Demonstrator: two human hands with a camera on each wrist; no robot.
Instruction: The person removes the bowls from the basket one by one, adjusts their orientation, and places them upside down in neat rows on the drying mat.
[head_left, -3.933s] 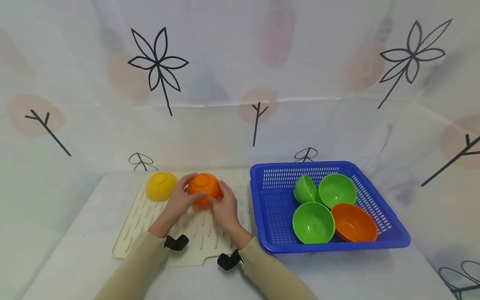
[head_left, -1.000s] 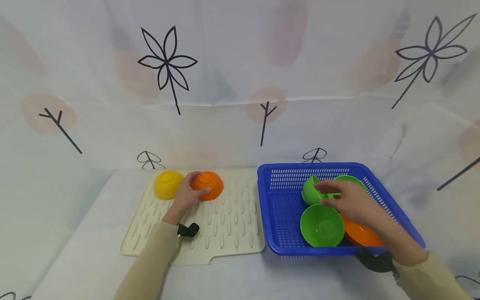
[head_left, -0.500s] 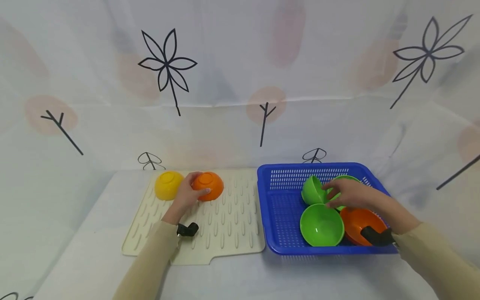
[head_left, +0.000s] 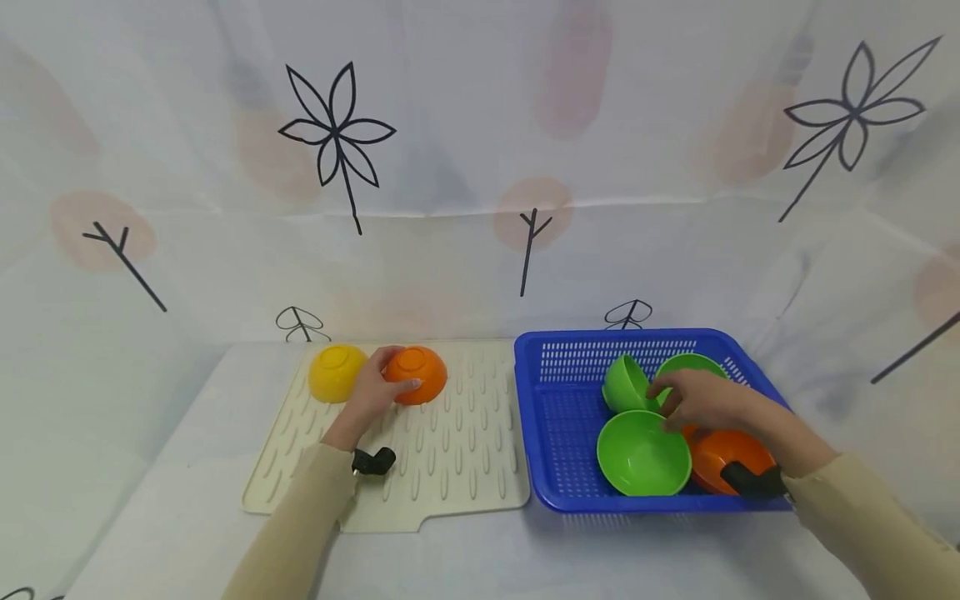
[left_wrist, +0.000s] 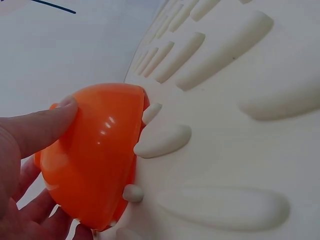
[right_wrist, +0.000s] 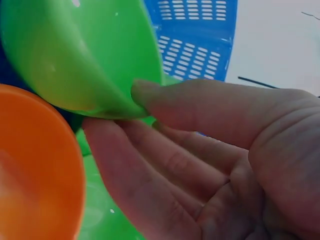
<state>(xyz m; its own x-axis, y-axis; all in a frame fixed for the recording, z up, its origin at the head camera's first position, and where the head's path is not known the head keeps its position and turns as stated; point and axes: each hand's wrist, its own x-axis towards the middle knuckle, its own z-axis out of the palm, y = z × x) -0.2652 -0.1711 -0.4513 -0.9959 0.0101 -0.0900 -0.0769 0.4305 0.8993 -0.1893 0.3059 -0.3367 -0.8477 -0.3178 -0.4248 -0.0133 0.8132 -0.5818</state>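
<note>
My left hand (head_left: pixel 369 393) grips an upside-down orange bowl (left_wrist: pixel 95 150) on a cream ribbed draining mat (head_left: pixel 465 479). Its thumb lies on the near side and its fingers curl round the far side; the rim meets the mat's ridges. Over the blue basket, my right hand (head_left: pixel 705 402) pinches the rim of the front green bowl (head_left: pixel 642 458), thumb inside and fingers under the outer wall in the right wrist view. Beside that bowl sit an orange bowl (head_left: pixel 727 454), a green bowl on its side (head_left: pixel 624 385) and another green bowl (head_left: pixel 693 363), partly covered by the hand.
An upside-down yellow bowl (head_left: pixel 336 375) stands on the mat left of the left hand. The blue slotted basket (head_left: pixel 622 503) has raised walls and stands right of the mat on a white cloth. A patterned curtain (head_left: pixel 450 250) hangs behind.
Both hands were on the orange bowl over the mat; the right hand then moved to the basket and took hold of the front green bowl's rim. The left hand stays on the orange bowl.
</note>
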